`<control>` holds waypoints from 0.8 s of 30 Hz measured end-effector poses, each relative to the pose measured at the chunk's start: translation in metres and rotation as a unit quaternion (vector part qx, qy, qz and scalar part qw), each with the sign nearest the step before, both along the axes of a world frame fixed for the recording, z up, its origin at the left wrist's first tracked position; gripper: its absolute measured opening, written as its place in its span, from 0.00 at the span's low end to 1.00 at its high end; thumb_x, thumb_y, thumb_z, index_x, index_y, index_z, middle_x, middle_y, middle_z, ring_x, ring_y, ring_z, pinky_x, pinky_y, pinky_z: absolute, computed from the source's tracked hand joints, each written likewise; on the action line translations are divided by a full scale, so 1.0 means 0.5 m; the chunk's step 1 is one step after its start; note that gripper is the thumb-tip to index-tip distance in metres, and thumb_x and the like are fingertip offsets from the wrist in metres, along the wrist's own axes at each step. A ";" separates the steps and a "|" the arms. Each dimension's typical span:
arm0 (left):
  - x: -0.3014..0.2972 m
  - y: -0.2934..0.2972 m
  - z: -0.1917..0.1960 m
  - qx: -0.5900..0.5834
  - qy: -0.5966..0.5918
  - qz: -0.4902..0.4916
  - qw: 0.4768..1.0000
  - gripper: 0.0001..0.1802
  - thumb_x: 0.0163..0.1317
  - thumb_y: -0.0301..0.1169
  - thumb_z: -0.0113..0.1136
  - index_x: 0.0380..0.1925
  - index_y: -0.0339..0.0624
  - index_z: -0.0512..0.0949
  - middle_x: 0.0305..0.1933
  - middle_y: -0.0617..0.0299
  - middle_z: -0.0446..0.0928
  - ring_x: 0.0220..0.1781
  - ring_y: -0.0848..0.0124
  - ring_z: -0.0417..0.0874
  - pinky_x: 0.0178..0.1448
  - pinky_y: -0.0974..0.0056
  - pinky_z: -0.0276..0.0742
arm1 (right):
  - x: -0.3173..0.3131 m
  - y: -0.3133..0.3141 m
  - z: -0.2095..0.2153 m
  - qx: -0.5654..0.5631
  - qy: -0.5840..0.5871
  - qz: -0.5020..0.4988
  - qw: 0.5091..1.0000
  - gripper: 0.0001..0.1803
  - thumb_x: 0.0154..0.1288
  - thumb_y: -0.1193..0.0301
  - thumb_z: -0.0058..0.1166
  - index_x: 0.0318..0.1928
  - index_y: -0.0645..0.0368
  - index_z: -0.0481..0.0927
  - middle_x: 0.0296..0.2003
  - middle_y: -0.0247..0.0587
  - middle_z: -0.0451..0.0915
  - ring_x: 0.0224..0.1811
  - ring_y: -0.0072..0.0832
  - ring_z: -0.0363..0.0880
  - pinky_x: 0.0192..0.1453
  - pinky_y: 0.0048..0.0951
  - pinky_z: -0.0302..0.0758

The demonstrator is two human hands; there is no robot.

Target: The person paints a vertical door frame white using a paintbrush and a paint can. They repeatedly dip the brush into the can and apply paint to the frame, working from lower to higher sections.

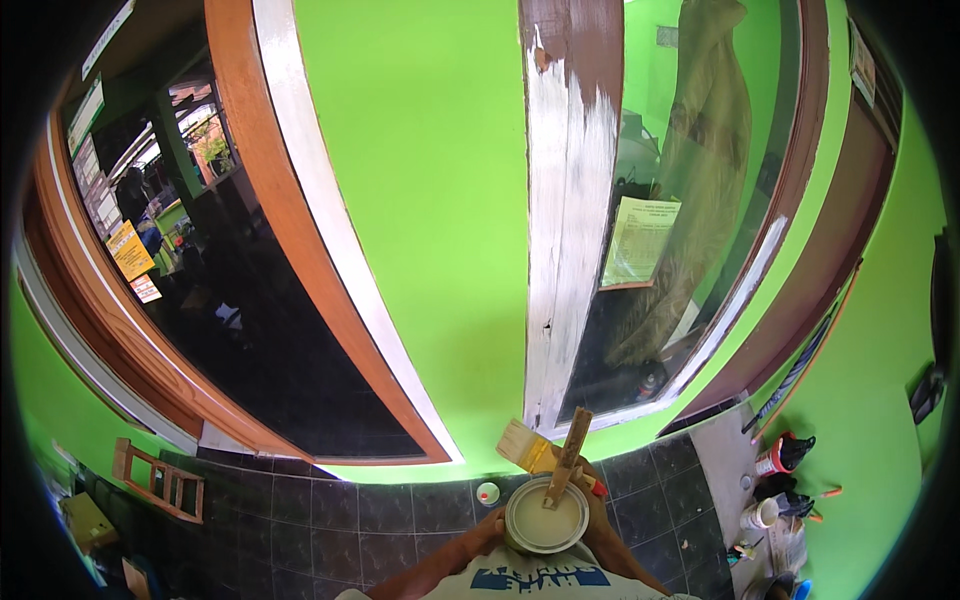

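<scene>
One paint can looks heavy and sloshy to me, best hugged by both sides, left hand curling fingers round it, right hand pinching the brush.

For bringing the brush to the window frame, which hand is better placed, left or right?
Probably the right hand: it seems to hold the brush already, beside the can. The left hand holds the can's left side.

Between the hands is a silvery-rimmed can of off-white paint; just beyond, a cream-and-yellow brush; farther ahead, lime-green wall; below, blackish gridded tiles.
</scene>
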State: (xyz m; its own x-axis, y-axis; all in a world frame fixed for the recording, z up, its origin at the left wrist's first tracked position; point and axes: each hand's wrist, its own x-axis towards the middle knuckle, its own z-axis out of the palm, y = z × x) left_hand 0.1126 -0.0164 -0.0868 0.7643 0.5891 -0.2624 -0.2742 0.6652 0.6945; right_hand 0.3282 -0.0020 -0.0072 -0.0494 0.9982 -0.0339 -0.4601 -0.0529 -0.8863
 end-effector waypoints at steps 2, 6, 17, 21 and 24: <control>0.003 0.004 -0.025 -0.040 -0.006 0.009 0.999 0.58 0.60 0.64 0.69 0.79 0.41 0.55 0.79 0.53 0.64 0.78 0.59 0.67 0.82 0.52 0.61 | 0.003 0.008 0.013 -0.004 -0.008 -0.001 1.000 0.28 0.83 0.52 0.46 0.66 0.64 0.75 0.42 0.36 0.83 0.41 0.20 0.83 0.45 0.24 0.82; 0.015 0.006 -0.092 -0.134 -0.043 0.059 0.988 0.56 0.62 0.64 0.66 0.79 0.42 0.56 0.78 0.54 0.65 0.78 0.59 0.67 0.81 0.52 0.62 | -0.001 0.029 0.039 -0.009 -0.042 -0.011 0.999 0.30 0.83 0.50 0.46 0.67 0.64 0.75 0.41 0.34 0.83 0.41 0.18 0.82 0.44 0.24 0.80; 0.059 0.067 0.001 -0.176 -0.209 0.149 0.950 0.42 0.68 0.58 0.63 0.74 0.46 0.66 0.75 0.54 0.70 0.76 0.57 0.70 0.81 0.45 0.62 | -0.005 0.123 0.066 0.068 -0.027 -0.021 0.997 0.28 0.83 0.53 0.47 0.67 0.63 0.75 0.44 0.35 0.84 0.42 0.20 0.83 0.45 0.25 0.82; 0.062 0.081 0.088 -0.130 -0.280 0.136 0.942 0.40 0.71 0.57 0.59 0.75 0.47 0.64 0.76 0.52 0.69 0.76 0.54 0.71 0.80 0.41 0.63 | -0.009 0.153 0.082 0.057 -0.032 -0.008 0.998 0.27 0.83 0.54 0.47 0.67 0.63 0.76 0.45 0.36 0.85 0.42 0.21 0.84 0.46 0.26 0.82; 0.073 0.081 0.130 -0.155 -0.329 0.156 0.918 0.39 0.71 0.54 0.57 0.75 0.45 0.64 0.76 0.49 0.67 0.75 0.49 0.70 0.78 0.32 0.63 | -0.019 0.169 0.115 0.057 -0.044 0.011 0.997 0.26 0.83 0.55 0.48 0.66 0.62 0.76 0.44 0.36 0.85 0.42 0.20 0.84 0.45 0.26 0.82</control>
